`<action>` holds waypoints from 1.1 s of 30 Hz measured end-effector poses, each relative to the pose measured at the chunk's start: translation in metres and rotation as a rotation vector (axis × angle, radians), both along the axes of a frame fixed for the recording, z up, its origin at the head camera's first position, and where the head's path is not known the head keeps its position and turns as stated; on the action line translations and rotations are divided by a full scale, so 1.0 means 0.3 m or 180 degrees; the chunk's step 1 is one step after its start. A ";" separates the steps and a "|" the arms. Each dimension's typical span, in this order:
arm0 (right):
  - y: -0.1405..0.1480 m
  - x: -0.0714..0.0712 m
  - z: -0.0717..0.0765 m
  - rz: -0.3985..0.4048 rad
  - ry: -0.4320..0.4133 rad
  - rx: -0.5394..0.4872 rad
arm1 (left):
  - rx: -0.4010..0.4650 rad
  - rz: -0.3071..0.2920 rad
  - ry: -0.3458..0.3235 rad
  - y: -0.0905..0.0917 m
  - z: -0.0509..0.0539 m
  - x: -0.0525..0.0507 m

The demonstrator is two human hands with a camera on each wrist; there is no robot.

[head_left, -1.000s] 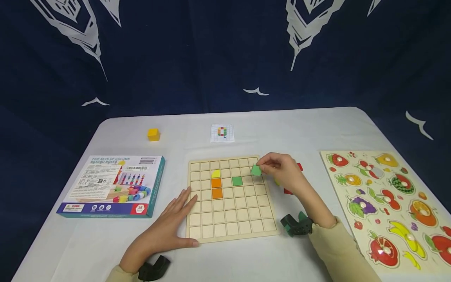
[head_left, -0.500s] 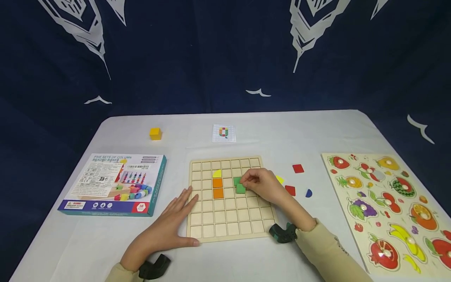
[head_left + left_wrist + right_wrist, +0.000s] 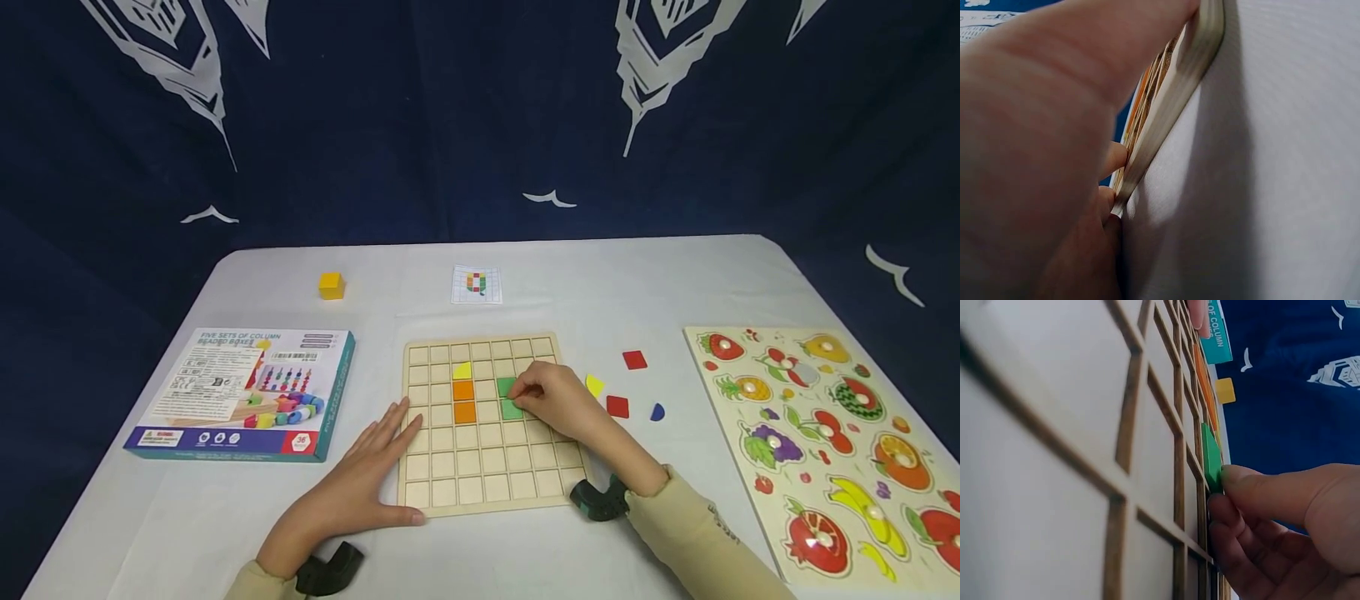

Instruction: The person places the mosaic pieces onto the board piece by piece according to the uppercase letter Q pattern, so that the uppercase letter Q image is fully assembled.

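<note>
A wooden grid board (image 3: 480,487) lies flat in the middle of the table. My right hand (image 3: 557,400) pinches a green square tile (image 3: 511,409) by its edge, at the cell just below another green tile (image 3: 506,386). The right wrist view has thumb and fingers on the green tile (image 3: 1212,456), which stands partly above the grid bars. Spread out along the board's left edge, my left hand (image 3: 360,487) touches it with fingertips and thumb. Two orange squares (image 3: 464,402) and a yellow piece (image 3: 462,370) sit in a column on the board.
Right of the board lie red squares (image 3: 634,359), a yellow piece (image 3: 594,385) and a blue half-round piece (image 3: 657,412). A pattern card (image 3: 476,284) and a yellow cube (image 3: 332,286) are behind. A box (image 3: 240,392) stands left, a fruit puzzle board (image 3: 832,442) right.
My right hand has brought the green tile left from the board's right edge to the cell below the other green tile, then lowered it slightly. The left hand stays in place.
</note>
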State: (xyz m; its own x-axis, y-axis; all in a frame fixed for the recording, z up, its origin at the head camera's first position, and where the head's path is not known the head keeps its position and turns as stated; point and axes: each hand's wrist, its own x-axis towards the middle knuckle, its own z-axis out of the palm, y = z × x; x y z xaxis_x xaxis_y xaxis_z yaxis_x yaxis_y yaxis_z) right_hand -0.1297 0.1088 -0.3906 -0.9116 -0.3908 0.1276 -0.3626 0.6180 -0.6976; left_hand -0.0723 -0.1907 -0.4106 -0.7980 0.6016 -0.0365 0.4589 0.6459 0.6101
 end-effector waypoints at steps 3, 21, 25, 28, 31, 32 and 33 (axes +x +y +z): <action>0.001 0.005 0.000 0.0028 0.0057 0.0088 | 0.0008 -0.0008 -0.0016 0.002 -0.002 0.001; 0.267 0.116 0.039 -0.1374 -0.0857 -0.1169 | 0.0007 0.0027 -0.0078 -0.003 0.004 0.009; 0.288 0.140 0.019 -0.1509 -0.0897 -0.1066 | 0.0029 0.0035 -0.0078 -0.003 0.003 0.008; 0.295 0.153 0.000 -0.1550 -0.0841 -0.0971 | 0.0007 0.0034 -0.0073 -0.001 0.001 0.006; 0.293 0.162 -0.018 -0.1544 -0.0749 -0.0943 | -0.0006 0.0042 -0.0075 0.001 0.000 0.005; 0.290 0.164 -0.022 -0.1537 -0.0698 -0.0932 | 0.0002 0.0043 -0.0066 0.002 0.000 0.004; 0.286 0.166 -0.027 -0.1529 -0.0635 -0.0910 | -0.0001 0.0049 -0.0069 0.002 0.001 0.004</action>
State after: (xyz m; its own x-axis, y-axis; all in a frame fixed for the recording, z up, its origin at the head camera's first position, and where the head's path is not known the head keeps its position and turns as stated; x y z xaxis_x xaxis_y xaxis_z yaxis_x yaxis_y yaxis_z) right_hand -0.0799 0.1947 -0.3986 -0.9950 0.0962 -0.0248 0.0664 0.4579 -0.8865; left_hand -0.0710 -0.1899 -0.4102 -0.8062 0.5892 -0.0540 0.4357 0.6529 0.6196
